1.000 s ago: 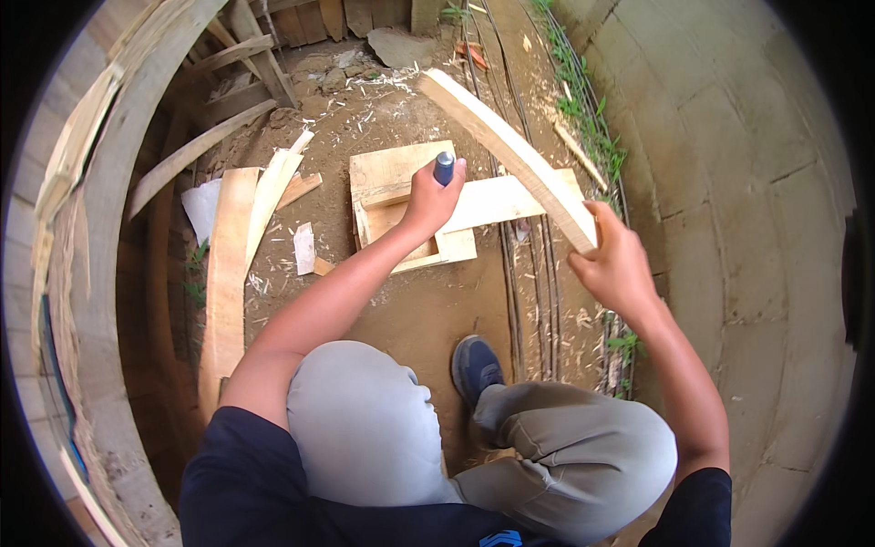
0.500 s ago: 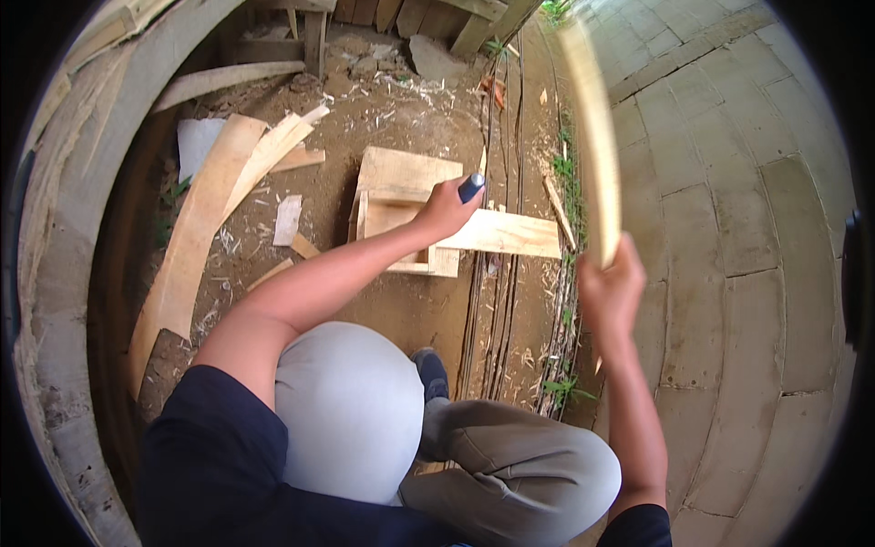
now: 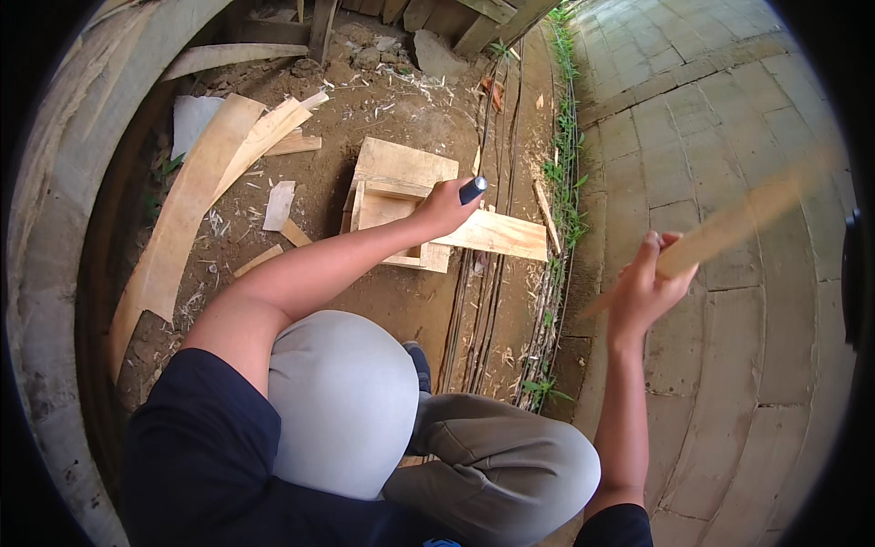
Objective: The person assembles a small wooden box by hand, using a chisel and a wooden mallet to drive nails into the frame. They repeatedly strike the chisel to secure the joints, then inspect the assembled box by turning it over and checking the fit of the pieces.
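Observation:
My left hand (image 3: 447, 210) is closed round a tool with a dark handle (image 3: 472, 190) and a shiny end cap, like a chisel's; its working end is hidden by the hand. Beneath that hand, a pale wooden board (image 3: 504, 234) lies across a small wooden box-like frame (image 3: 406, 164) on the ground and sticks out to the right. My right hand (image 3: 649, 287), off to the right above the paving, grips a wooden stick (image 3: 743, 221). The stick slants up and to the right, its far end smeared by motion.
Long wooden planks (image 3: 196, 196) lie at the left among shavings. A curved concrete rim (image 3: 55, 301) borders the left side. Dark cables or rods (image 3: 497, 301) run along the dirt beside grass (image 3: 567, 173). Paving (image 3: 729, 337) spreads at the right; a stone slab (image 3: 437, 53) rests at the back.
My right hand has moved right, and the stick has swung from nearly upright to slanting outward over the paving. My left hand stays on the dark-handled tool. The view has shifted slightly.

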Tool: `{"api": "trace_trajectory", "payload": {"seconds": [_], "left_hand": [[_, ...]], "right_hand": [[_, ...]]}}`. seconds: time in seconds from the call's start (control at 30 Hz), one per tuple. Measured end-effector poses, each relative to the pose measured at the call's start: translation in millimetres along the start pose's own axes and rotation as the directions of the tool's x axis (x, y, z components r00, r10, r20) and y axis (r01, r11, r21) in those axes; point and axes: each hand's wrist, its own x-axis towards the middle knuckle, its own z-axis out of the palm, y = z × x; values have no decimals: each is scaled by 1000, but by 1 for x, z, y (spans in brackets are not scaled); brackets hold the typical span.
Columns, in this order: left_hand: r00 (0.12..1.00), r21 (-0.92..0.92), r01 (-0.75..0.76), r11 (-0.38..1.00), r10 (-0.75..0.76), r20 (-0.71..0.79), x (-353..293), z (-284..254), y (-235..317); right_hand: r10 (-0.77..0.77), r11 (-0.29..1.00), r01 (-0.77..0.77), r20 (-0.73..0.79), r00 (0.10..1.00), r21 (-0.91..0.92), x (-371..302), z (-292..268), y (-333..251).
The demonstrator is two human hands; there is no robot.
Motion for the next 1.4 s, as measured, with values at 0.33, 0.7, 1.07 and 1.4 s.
{"api": "trace_trajectory", "payload": {"seconds": [0.33,0.7,1.07,1.4], "left_hand": [[998,8,-38,999,38,-45,-1,1,-6],[999,24,-28,999,27,24,-4,-7,-5],[993,3,-114,994,113,25,-4,0,-14],[992,78,17,997,-27,122,5,6,-3]], "right_hand": [[81,997,-78,118,990,-29,-10,12,-19],[-97,993,103,101,990,-60,-3,5,-25],[46,963,33,286,957,-266,-31,7,0],[397,889,-264,341,852,-374,-65,27,69]]}}
